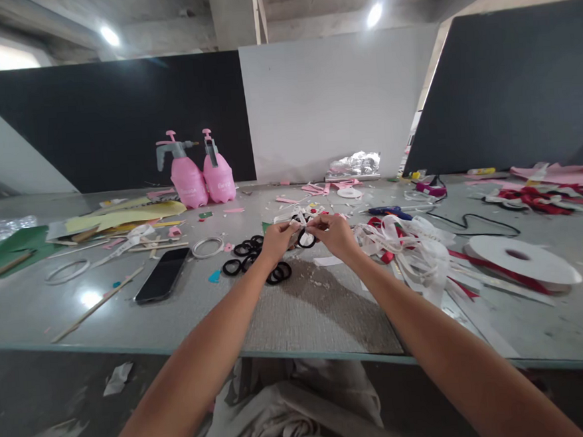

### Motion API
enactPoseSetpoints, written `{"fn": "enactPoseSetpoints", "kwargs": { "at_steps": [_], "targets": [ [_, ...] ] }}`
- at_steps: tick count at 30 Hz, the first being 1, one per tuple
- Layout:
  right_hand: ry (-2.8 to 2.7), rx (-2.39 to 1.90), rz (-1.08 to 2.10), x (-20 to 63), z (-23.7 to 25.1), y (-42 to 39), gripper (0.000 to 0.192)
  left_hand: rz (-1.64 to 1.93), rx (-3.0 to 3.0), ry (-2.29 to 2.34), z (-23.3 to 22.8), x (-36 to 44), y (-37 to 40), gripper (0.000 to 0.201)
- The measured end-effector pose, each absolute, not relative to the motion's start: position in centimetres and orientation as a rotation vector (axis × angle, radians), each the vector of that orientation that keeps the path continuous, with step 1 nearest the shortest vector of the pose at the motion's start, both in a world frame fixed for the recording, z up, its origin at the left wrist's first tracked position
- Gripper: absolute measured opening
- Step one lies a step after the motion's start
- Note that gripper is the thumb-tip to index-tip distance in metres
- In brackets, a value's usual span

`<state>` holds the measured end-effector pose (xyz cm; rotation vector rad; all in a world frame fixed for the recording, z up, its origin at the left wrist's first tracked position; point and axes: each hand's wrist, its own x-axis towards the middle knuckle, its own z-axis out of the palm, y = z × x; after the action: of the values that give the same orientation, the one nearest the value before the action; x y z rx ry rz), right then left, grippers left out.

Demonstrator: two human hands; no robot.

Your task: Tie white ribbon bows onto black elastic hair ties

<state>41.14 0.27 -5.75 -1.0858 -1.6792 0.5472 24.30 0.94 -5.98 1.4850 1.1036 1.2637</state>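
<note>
Our left hand (pixel 279 237) and right hand (pixel 335 233) meet over the table (pixel 129 323), both pinched on one black elastic ring (pixel 306 239), half hidden by our fingers. About seven more black rings (pixel 250 254) lie just left; overlap blurs the count. We see two pink spray bottles (pixel 202 175), lettering unreadable, one phone (pixel 163 275), one white ribbon spool (pixel 521 259).

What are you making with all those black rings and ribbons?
A person sits at a grey table, both arms stretched out. The left hand and right hand together pinch one black ring just above the tabletop. More black rings lie by the left hand, with a dark phone further left. A heap of white ribbon and a ribbon spool lie to the right. Two pink spray bottles stand at the back.
</note>
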Motion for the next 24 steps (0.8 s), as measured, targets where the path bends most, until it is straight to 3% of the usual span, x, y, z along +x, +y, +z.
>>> {"fn": "enactPoseSetpoints", "kwargs": {
  "at_steps": [10,15,19,24],
  "targets": [
    [-1.724,-1.115,0.363,41.5,-4.9,-0.3,0.017,1.211,1.462,0.953,-5.9,24.6,0.6,0.040],
    [-1.654,-1.139,0.241,41.6,-4.6,-0.6,0.030,1.252,1.315,0.957,-5.8,24.6,0.8,0.038],
    [-1.607,-1.185,0.481,41.2,-5.0,-0.3,0.050,1.251,1.328,0.906,-5.9,24.5,0.9,0.040],
    [-1.635,-1.154,0.673,41.1,-5.6,0.1,0.038,1.241,1.339,0.916,-6.0,24.5,1.0,0.040]
  ]
}}
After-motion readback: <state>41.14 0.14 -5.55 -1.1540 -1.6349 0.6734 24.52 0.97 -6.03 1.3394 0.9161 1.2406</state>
